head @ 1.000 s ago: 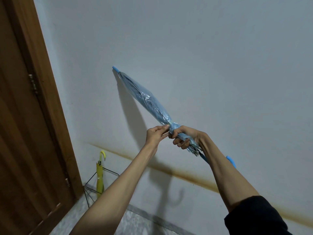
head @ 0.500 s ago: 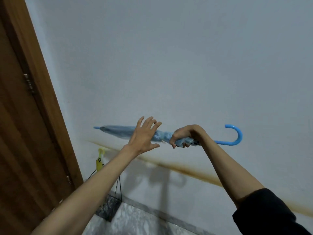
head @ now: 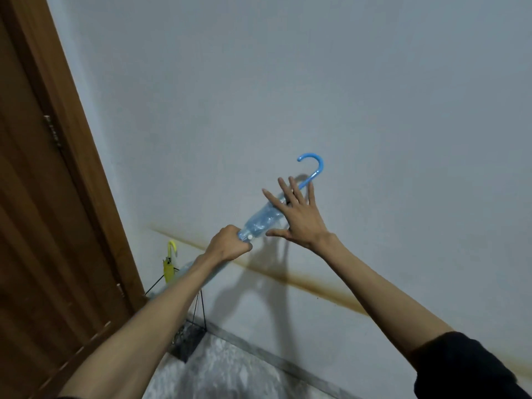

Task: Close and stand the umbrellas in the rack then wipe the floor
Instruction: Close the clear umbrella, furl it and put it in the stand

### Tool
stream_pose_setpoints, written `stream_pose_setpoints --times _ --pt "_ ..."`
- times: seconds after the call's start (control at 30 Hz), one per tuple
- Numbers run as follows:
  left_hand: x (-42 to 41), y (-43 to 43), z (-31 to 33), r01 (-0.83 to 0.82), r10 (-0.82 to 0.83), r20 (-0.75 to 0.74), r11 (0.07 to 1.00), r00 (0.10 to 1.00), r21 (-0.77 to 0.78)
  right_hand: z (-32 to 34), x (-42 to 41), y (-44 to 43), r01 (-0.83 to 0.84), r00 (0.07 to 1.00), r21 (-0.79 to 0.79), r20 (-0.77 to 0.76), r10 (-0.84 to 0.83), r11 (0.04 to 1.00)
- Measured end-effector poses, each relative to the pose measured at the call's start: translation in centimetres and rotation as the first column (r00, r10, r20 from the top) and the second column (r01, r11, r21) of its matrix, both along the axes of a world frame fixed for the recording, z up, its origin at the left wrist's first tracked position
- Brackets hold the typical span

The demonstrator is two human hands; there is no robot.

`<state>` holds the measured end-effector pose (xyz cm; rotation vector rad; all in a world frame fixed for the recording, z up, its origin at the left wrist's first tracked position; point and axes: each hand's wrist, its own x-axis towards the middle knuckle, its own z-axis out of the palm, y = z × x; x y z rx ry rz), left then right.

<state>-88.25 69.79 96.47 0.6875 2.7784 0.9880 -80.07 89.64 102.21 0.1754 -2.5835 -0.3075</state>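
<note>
Umbrella (head: pixel 263 221), blue and folded, is held up in front of the pale wall (head: pixel 374 110), tilted, with its hooked handle (head: pixel 315 164) uppermost and to the right. Its gathered cover is gripped by the left hand (head: pixel 229 244), whose fingers are curled tightly round it beside a small white stud (head: pixel 250 237). The lower length is hidden behind the left forearm, so its tip cannot be placed. The right hand (head: pixel 298 217) is spread wide with straight fingers across the upper part of the cover, just below the handle. Nothing is grasped by it, and whether the palm touches the cover cannot be told. A black sleeve (head: pixel 472 367) is seen on the right arm.

Open room is found to the right and above, where only bare wall is seen. To the left, the space is bounded by a brown wooden door (head: pixel 34 226) and its frame (head: pixel 80 145), with a metal hinge (head: pixel 53 133) on the edge. Low in the corner beside the frame, a black wire rack (head: pixel 190 338) is set on the grey mottled floor (head: pixel 224 370), against the wall. A yellow umbrella (head: pixel 169 267) is stood upright in it, handle up, partly covered by the left forearm. The wall is crossed by a long brown stain (head: pixel 302 280) running down to the right, and a grey skirting strip (head: pixel 273 359) is laid along its foot.
</note>
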Motion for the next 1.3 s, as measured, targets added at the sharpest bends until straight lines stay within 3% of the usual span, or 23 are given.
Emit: stream_pose_setpoints --times 0.07,0.1,0.17,0.23,0.27,0.3,0.5,0.63,0.77,0.9,1.1,1.3 --pt "0.3 -0.4 -0.8 -0.058 0.049 0.096 0.994 0.994 0.095 -1.3 0.4 -0.8 -0.076 0.996 -0.385 -0.069 0.053 0.92" --pt "0.4 -0.7 -1.3 -0.087 0.071 0.122 0.988 0.99 0.129 -2.2 0.1 -1.5 -0.074 0.997 -0.595 -0.074 0.036 0.8" --pt "0.7 -1.3 -2.3 -0.123 0.098 0.157 0.98 0.983 0.155 -3.3 -0.6 -3.1 -0.024 0.999 -0.918 -0.008 0.041 0.396" --pt "1.0 -1.9 -3.0 -0.132 0.104 0.184 0.98 0.977 0.149 -2.8 -1.9 -4.8 0.054 0.991 -0.996 0.044 0.125 -0.076" --pt "1.2 -2.2 -3.3 -0.127 0.099 0.189 0.982 0.977 0.142 -2.3 -2.5 -5.6 0.092 0.986 -0.972 0.058 0.158 -0.218" --pt "1.3 -2.5 -3.7 -0.129 0.102 0.193 0.983 0.976 0.134 -1.9 -3.0 -6.4 0.106 0.983 -0.963 0.064 0.171 -0.249" --pt "-1.1 -5.9 -4.7 -0.159 0.123 0.254 0.979 0.959 0.129 -1.5 -8.0 -10.6 0.148 0.966 -0.983 0.121 0.227 -0.105" --pt "-4.5 -8.3 -3.1 -0.166 0.116 0.224 0.962 0.968 0.217 -1.4 -12.7 -13.6 0.106 0.968 -0.994 0.111 0.225 0.033" --pt "-10.9 -11.2 -1.8 -0.16 0.101 0.251 0.961 0.963 0.224 -1.2 -18.2 -16.8 0.106 0.963 -0.994 0.111 0.244 0.034" --pt "-16.8 -13.8 -1.5 -0.201 0.171 0.186 0.967 0.968 0.159 -0.7 -23.3 -19.6 0.166 0.93 -0.985 0.169 0.327 0.039" --pt "-26.1 -17.3 -3.8 -0.262 0.231 0.264 0.961 0.936 0.089 1.7 -32.3 -23.6 0.173 0.872 -0.967 0.238 0.428 0.186" --pt "-33.1 -19.0 -9.1 -0.235 0.197 0.349 0.97 0.916 0.069 -0.8 -40.5 -26.3 0.262 0.836 -0.902 0.39 0.386 0.343"
